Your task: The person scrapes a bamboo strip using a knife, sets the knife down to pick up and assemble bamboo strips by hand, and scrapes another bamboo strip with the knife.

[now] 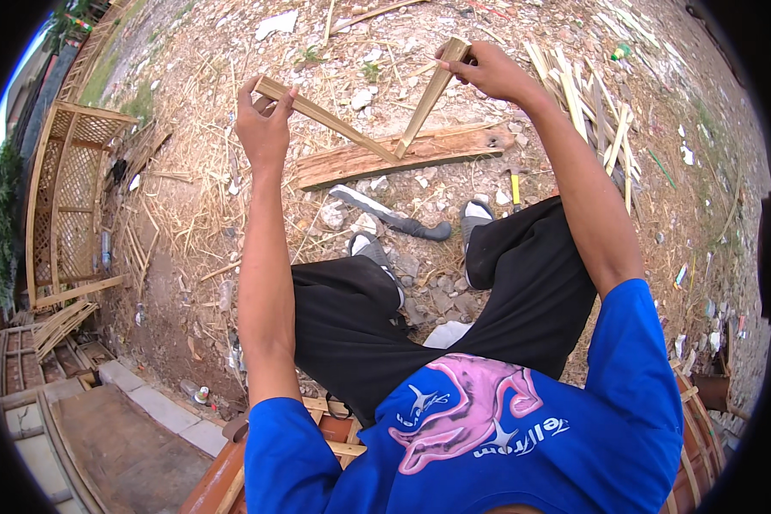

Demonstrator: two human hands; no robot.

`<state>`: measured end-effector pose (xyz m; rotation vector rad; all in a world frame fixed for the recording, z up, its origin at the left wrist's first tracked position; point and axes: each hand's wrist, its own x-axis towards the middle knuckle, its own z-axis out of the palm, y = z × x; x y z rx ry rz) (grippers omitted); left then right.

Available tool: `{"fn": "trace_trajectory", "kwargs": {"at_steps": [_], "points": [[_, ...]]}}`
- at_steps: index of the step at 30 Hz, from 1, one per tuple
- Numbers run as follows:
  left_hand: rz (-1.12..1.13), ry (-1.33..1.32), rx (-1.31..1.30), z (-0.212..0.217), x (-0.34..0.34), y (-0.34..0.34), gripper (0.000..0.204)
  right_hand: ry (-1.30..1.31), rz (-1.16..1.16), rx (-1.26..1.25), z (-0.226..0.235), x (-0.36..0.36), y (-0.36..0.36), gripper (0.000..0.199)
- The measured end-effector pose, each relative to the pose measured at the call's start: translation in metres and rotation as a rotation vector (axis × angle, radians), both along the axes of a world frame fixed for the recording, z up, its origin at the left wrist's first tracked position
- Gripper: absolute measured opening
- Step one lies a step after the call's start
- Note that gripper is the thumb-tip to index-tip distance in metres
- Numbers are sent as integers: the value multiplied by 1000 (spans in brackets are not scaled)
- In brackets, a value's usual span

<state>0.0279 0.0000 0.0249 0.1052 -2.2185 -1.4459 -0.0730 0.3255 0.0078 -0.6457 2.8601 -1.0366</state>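
Observation:
My left hand (264,120) is closed on the upper end of one split bamboo strip (325,118), pinched between thumb and fingers. Another bamboo strip (424,104) has its top end gripped by my right hand (493,70). Both strips slant down toward each other and come together in a V, their lower ends at a rough wooden beam (343,167) lying on the ground before my feet. Between the beam and my shoes rests a machete (390,214) with a dark, curved handle. To its right is a hammer (516,190) with a yellow handle.
Split strips lie in a pile (587,107) at the right. A lattice panel (73,197) stands at the left, with a bundle of slats (64,327) below it. Stones, straw and litter cover the ground. My shoes (373,253) flank the machete's handle.

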Motion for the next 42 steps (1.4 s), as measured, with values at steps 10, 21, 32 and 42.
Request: {"fn": "trace_trajectory", "kwargs": {"at_steps": [10, 21, 32, 42], "points": [[255, 453, 282, 19, 2, -67, 50, -53, -40, -31, 1, 1, 5, 44], [85, 26, 31, -16, 9, -74, 36, 17, -5, -41, -4, 4, -2, 43], [-221, 228, 841, 18, 12, -74, 31, 21, 109, -140, -7, -1, 6, 41], [-219, 290, 900, 31, 23, -73, 58, 38, 4, 33, -2, 4, 2, 46]]}}
